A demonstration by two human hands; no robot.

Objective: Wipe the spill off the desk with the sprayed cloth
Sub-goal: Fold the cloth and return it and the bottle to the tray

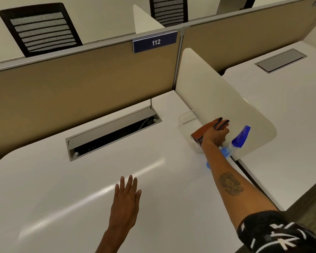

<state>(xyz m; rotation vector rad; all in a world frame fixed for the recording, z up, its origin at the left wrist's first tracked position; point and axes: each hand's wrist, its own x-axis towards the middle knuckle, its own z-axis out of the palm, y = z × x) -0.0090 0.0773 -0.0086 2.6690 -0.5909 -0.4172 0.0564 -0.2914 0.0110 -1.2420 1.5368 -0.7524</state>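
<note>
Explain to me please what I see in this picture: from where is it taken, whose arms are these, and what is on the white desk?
There is one picture, taken by a wide-angle camera worn on a person's head, looking forward and down. No machine is here; both arms belong to that person. The left hand is open and flat, fingers spread, low over the white desk; whether it touches I cannot tell. The right hand reaches to the far right side and grips a folded cloth, orange and grey, at a clear container. Beside that hand stands a spray bottle with a blue head. A cable hatch in the desk stands open. I cannot make out a spill.
</note>
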